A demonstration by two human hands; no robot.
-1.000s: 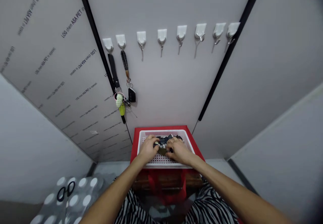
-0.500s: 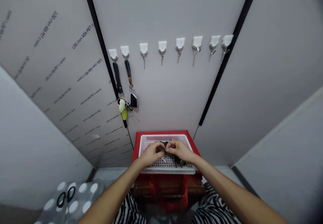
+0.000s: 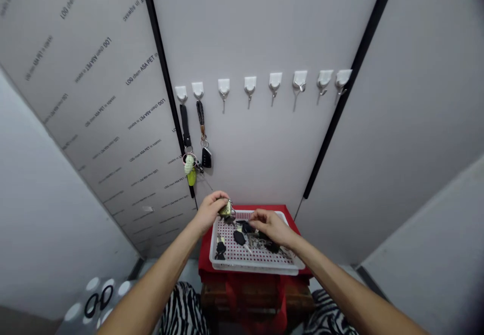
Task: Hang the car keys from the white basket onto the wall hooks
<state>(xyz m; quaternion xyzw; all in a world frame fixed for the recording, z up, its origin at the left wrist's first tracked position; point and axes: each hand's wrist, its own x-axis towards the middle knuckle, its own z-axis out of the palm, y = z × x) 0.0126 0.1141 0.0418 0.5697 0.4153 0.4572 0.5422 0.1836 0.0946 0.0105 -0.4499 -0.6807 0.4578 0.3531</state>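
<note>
My left hand (image 3: 210, 209) is raised above the left rear corner of a white perforated basket (image 3: 254, 266) and is closed on a keychain (image 3: 227, 209) with a brassy tag. Dark keys dangle from it over the basket. My right hand (image 3: 269, 224) hovers low over the basket's middle, fingers curled down among the dark key fobs and keys (image 3: 260, 242) lying there; what it holds, if anything, is hidden. On the wall above runs a row of several white hooks (image 3: 249, 84). Two keychains (image 3: 194, 143) hang from the two leftmost hooks.
The basket rests on a red cloth (image 3: 205, 254) over a wooden stool (image 3: 257, 299). A black vertical strip (image 3: 166, 83) runs down the wall left of the hooks, another (image 3: 340, 108) on the right. A dotted bag with scissors (image 3: 96, 302) lies at the lower left.
My left hand rose out of the basket up and left, lifting a keychain clear. My right hand stayed low over the keys. The view tilted, so hooks and basket sit lower in the picture.
</note>
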